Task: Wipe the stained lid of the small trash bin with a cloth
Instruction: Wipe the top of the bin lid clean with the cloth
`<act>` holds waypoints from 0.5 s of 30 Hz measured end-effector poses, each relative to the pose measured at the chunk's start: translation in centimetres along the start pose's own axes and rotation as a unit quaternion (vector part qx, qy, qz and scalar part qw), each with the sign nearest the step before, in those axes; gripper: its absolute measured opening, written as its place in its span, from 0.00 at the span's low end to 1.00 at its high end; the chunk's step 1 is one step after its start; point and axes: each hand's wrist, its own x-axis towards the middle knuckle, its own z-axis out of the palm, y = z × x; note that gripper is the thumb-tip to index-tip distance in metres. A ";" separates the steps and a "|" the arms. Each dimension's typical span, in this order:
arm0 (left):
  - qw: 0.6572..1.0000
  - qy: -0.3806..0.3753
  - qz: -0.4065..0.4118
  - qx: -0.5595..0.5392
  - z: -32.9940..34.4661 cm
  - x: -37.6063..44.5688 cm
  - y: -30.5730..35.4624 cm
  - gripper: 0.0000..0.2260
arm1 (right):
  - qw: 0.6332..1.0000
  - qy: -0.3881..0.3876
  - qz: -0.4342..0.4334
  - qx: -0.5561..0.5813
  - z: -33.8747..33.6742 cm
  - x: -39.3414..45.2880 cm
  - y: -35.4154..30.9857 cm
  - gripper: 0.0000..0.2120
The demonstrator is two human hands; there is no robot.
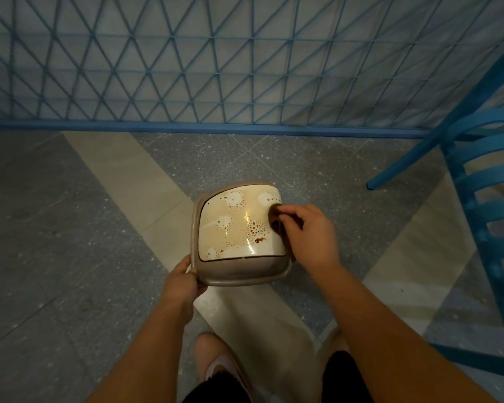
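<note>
The small beige trash bin point(239, 273) stands on the floor below me, seen from above. Its white swing lid point(230, 225) is covered with brown stains and speckles. My left hand point(181, 283) grips the bin's near-left rim. My right hand point(306, 231) rests on the lid's right edge, fingers pinched around a dark brown cloth point(275, 216), mostly hidden under the fingers. The cloth touches the lid at its right side.
A blue chair point(483, 181) stands close on the right, one leg slanting toward the bin. A blue lattice fence point(216, 82) with a low rail runs across behind the bin. The floor is grey speckled and beige tile. My feet point(216, 365) are below the bin.
</note>
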 end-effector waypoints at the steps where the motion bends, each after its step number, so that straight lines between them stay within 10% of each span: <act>1: 1.000 0.000 0.009 0.009 0.0 0.3 0.1 0.19 | 0.999 0.009 0.028 0.024 0.3 0.8 0.0 0.10; 5: 0.999 0.001 0.028 0.020 0.1 1.4 0.4 0.20 | 0.993 0.067 0.060 0.076 1.5 -1.0 0.5 0.12; 15: 0.994 -0.005 0.085 0.064 -0.5 4.6 1.6 0.21 | 0.980 0.080 -0.184 -0.009 2.1 -4.1 1.3 0.10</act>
